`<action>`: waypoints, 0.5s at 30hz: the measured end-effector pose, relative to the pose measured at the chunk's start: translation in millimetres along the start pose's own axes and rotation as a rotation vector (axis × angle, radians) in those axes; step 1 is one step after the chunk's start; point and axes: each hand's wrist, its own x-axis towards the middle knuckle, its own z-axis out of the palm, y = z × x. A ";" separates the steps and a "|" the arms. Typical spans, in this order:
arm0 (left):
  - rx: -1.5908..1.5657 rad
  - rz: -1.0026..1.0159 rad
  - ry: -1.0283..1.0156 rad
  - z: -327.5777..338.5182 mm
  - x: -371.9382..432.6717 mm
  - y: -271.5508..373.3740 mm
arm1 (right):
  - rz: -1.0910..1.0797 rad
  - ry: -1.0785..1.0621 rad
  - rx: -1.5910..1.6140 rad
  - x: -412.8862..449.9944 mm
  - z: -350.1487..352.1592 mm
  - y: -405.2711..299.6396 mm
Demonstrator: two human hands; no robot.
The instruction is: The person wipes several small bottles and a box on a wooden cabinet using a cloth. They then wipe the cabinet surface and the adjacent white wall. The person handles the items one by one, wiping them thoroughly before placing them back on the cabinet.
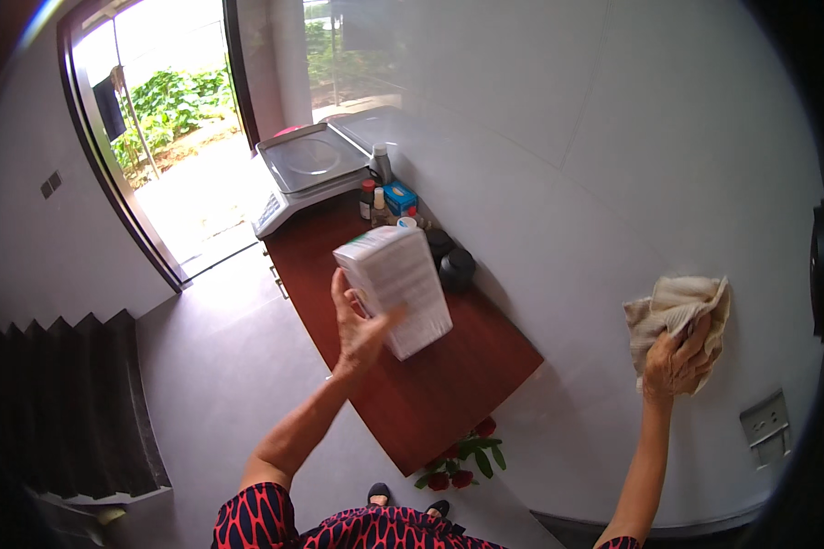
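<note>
My left hand grips a white, plastic-wrapped pack, perhaps of tissues, by its near side. The pack is tilted above a reddish-brown wooden cabinet top; whether it touches the wood I cannot tell. Out to the right, my right hand holds a folded beige cloth flat against the pale grey wall. The fingers of that hand are partly hidden in the cloth's folds.
A weighing scale stands at the cabinet's far end. Beside it are several small bottles, a blue box and dark round jars. Red flowers stick out by the near end. A wall socket sits low right; a doorway opens left.
</note>
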 end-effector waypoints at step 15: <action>-0.100 -0.592 0.142 -39.5 143.1 -21.7 | -0.250 -0.310 0.097 -133.0 -52.2 107.6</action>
